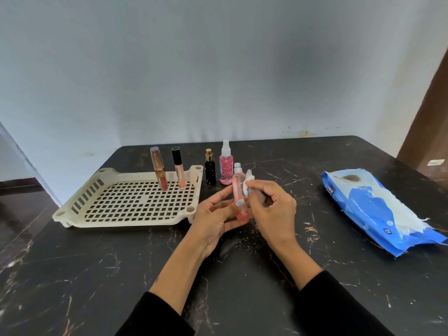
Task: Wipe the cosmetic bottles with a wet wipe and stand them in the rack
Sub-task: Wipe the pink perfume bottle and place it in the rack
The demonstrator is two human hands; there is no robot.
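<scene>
1. Black marbled surface (97, 275).
2. Cream perforated rack (135, 202) toward far left corner, two lip gloss tubes (160, 168) upright at its far edge.
3. Blue wipe pack (378, 214) near right edge.
4. Left hand (215, 214), grip curled round pink spray bottle (238, 190), mid-surface, upright.
5. Right hand (271, 209), grip pinching white wet wipe (247, 183) against that bottle.
6. Black bottle (210, 170), pink bottle (225, 166) beside rack's far right corner.

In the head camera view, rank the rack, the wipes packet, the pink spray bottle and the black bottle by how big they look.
1. rack
2. wipes packet, nearly as large and closer, so unsure
3. pink spray bottle
4. black bottle
</scene>
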